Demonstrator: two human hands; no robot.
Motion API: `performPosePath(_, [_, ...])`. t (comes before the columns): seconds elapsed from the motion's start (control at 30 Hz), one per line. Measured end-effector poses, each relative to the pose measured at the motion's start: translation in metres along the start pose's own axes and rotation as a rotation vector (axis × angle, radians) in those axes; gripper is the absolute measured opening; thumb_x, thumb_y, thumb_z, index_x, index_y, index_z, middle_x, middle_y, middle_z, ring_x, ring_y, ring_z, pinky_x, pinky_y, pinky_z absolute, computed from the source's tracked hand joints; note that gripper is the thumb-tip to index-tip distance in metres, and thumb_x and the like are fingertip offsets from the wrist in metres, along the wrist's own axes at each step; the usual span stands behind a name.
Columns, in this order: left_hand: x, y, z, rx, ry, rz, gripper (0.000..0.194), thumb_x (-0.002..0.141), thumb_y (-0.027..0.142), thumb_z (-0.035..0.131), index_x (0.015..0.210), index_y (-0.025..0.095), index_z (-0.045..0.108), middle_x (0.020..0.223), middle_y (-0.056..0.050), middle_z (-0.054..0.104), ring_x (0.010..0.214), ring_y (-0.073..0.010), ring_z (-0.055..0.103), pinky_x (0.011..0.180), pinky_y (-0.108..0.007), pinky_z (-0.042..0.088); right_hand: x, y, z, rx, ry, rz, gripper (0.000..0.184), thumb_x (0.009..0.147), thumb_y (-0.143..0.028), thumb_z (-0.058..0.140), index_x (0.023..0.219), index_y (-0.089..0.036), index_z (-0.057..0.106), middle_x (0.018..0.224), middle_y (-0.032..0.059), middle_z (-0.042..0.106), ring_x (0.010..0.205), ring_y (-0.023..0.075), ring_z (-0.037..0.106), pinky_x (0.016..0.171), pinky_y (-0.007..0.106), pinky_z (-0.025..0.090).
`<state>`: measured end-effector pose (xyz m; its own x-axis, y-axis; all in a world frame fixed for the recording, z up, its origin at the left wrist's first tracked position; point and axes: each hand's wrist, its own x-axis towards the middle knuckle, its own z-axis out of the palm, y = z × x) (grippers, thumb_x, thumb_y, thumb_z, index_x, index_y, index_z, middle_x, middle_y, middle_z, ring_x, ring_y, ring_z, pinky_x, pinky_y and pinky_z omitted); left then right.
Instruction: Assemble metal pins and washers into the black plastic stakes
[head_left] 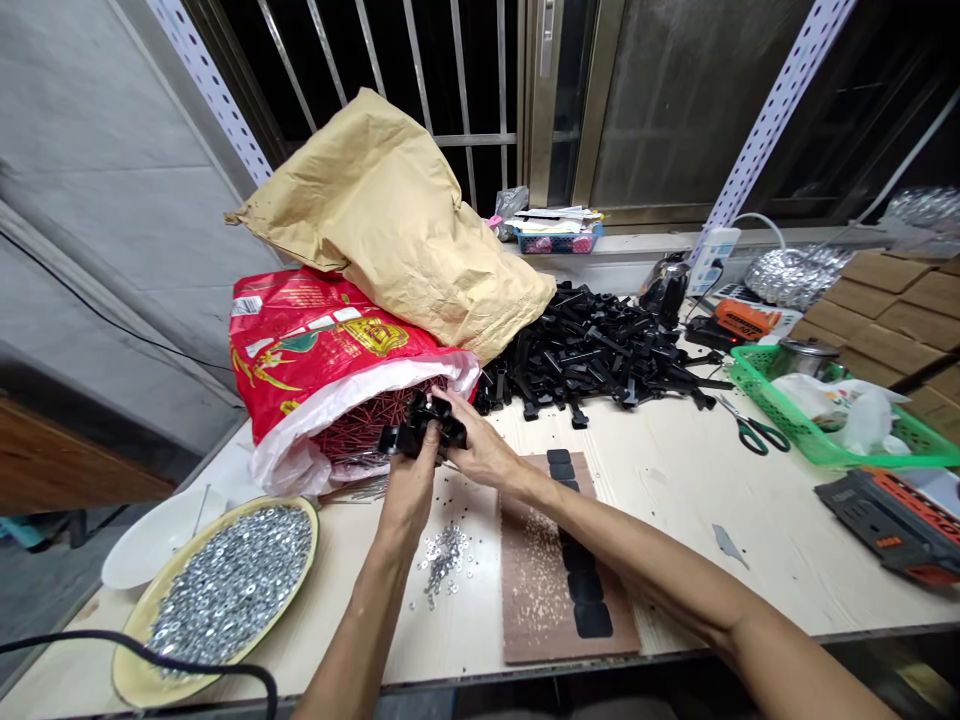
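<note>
In front of the red sack's open mouth, my left hand [414, 478] is closed on a cluster of black plastic parts [420, 425], thumb on top. My right hand [480, 445] is closed on the same cluster from the right; its fingertips are partly hidden. Just behind lies the red sack [300, 330], full of long reddish screws or nails [371, 425]. A heap of similar black plastic parts [592, 350] spreads to the right. Below my hands, small metal washers [444, 558] lie loose on the table [675, 480].
A yellow tray of washers [311, 560] and a white bowl [124, 550] stand left. A tan paper sack [405, 220] leans on the red one. A brown board [529, 630] bears black pads [592, 620]. Right are scissors [754, 432], a green basket [750, 375] and an orange-black tool [892, 520].
</note>
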<state>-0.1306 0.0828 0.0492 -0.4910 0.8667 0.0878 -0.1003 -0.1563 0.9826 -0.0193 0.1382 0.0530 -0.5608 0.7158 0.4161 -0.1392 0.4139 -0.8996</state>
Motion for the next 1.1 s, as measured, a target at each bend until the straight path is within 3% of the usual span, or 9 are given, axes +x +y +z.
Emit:
performPosePath(0.13, [0.009, 0.012, 0.002, -0.111, 0.035, 0.001, 0.064, 0.061, 0.038, 0.080, 0.118, 0.017, 0.059, 0.121, -0.010, 0.064, 0.116, -0.0236, 0.056, 0.102, -0.034, 0.041, 0.006, 0.000, 0.003, 0.219, -0.099, 0.214, 0.042, 0.084, -0.026, 0.051, 0.125, -0.018, 0.054, 0.110, 0.0050, 0.065, 0.112, 0.0215, 0.055, 0.096, 0.035, 0.045])
performPosePath(0.3, [0.008, 0.017, 0.012, -0.185, -0.025, -0.043, 0.063, 0.065, 0.046, 0.077, 0.119, 0.020, 0.059, 0.127, -0.010, 0.061, 0.123, -0.0248, 0.052, 0.101, -0.034, 0.043, 0.008, -0.002, 0.005, 0.049, 0.093, 0.076, 0.052, 0.074, -0.014, 0.058, 0.126, -0.022, 0.054, 0.127, 0.0045, 0.056, 0.122, 0.0205, 0.047, 0.108, 0.036, 0.033])
performPosePath(0.4, [0.004, 0.016, 0.015, -0.080, -0.045, 0.011, 0.059, 0.071, 0.049, 0.071, 0.121, 0.022, 0.058, 0.126, -0.008, 0.062, 0.126, -0.0243, 0.049, 0.102, -0.033, 0.042, 0.013, -0.003, 0.009, 0.292, 0.145, 0.245, 0.039, 0.076, -0.025, 0.065, 0.114, -0.018, 0.060, 0.114, 0.0053, 0.062, 0.109, 0.0200, 0.056, 0.100, 0.035, 0.042])
performPosePath(0.53, [0.010, 0.019, 0.015, 0.138, -0.259, 0.027, 0.065, 0.067, 0.039, 0.076, 0.126, 0.024, 0.055, 0.130, -0.007, 0.058, 0.128, -0.0245, 0.047, 0.105, -0.033, 0.038, 0.020, -0.002, 0.008, 0.832, 0.234, 0.509, 0.032, 0.083, -0.043, 0.061, 0.101, -0.017, 0.061, 0.095, 0.0037, 0.067, 0.085, 0.0152, 0.063, 0.082, 0.028, 0.051])
performPosePath(0.7, [0.032, 0.009, 0.027, 0.435, -0.472, 0.171, 0.061, 0.057, 0.029, 0.080, 0.114, 0.019, 0.063, 0.115, -0.008, 0.066, 0.116, -0.0280, 0.056, 0.102, -0.033, 0.039, 0.006, 0.001, -0.028, 0.969, 0.045, 0.688, 0.043, 0.079, -0.057, 0.063, 0.101, -0.020, 0.061, 0.097, 0.0051, 0.067, 0.077, 0.0165, 0.063, 0.068, 0.031, 0.053])
performPosePath(0.8, [0.042, -0.013, 0.044, 0.606, -0.500, 0.349, 0.065, 0.065, 0.024, 0.071, 0.127, 0.018, 0.054, 0.122, -0.011, 0.062, 0.118, -0.0296, 0.054, 0.101, -0.037, 0.039, -0.013, 0.002, -0.065, 0.765, 0.082, 0.664, 0.051, 0.069, -0.051, 0.074, 0.109, -0.023, 0.059, 0.107, 0.0051, 0.065, 0.077, 0.0142, 0.062, 0.073, 0.031, 0.052])
performPosePath(0.93, [0.045, -0.047, 0.075, 0.936, -0.641, 0.590, 0.071, 0.078, 0.018, 0.054, 0.144, 0.016, 0.029, 0.127, -0.016, 0.055, 0.116, -0.0280, 0.053, 0.096, -0.040, 0.043, -0.036, 0.007, -0.119, 0.125, 0.510, 0.461, 0.066, 0.066, -0.043, 0.077, 0.123, -0.022, 0.053, 0.126, 0.0099, 0.056, 0.100, 0.0170, 0.059, 0.089, 0.033, 0.048])
performPosePath(1.0, [0.044, -0.060, 0.089, 1.068, -0.703, 0.638, 0.068, 0.081, 0.015, 0.051, 0.145, 0.015, 0.027, 0.117, -0.016, 0.058, 0.107, -0.0265, 0.056, 0.091, -0.040, 0.045, -0.046, 0.010, -0.139, -0.092, 0.605, 0.373, 0.058, 0.068, -0.041, 0.074, 0.118, -0.018, 0.057, 0.123, 0.0109, 0.057, 0.102, 0.0180, 0.059, 0.091, 0.033, 0.047])
performPosePath(1.1, [0.042, -0.068, 0.103, 1.108, -0.735, 0.657, 0.067, 0.080, 0.012, 0.052, 0.143, 0.016, 0.031, 0.110, -0.014, 0.058, 0.100, -0.0263, 0.055, 0.088, -0.042, 0.046, -0.063, 0.014, -0.156, -0.169, 0.607, 0.365, 0.041, 0.069, -0.041, 0.070, 0.101, -0.016, 0.065, 0.111, 0.0091, 0.061, 0.089, 0.0163, 0.061, 0.082, 0.030, 0.051])
